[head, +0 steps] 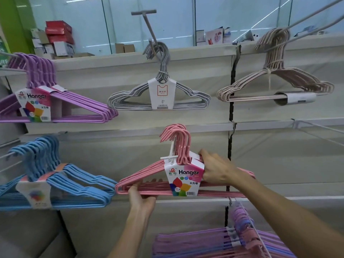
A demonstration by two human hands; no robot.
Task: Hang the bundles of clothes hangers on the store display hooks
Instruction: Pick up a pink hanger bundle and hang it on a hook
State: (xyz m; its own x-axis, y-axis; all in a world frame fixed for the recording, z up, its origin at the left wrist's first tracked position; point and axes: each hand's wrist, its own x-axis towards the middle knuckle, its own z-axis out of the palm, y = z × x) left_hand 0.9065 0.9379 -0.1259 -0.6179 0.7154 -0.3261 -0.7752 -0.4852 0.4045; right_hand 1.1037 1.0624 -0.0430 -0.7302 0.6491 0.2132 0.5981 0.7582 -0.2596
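A pink hanger bundle with a white "Hanger" label sits at the centre of the display wall, its hooks up around a white display hook. My left hand grips the bundle's lower left bars from below. My right hand holds its right shoulder beside the label. Other bundles hang on hooks: purple at upper left, blue at lower left, grey at upper centre, beige at upper right.
A stack of purple and blue hanger bundles hangs low at the right on a long wire hook. An empty wire hook juts out at middle right. Boxes stand on the top shelf against a glass wall.
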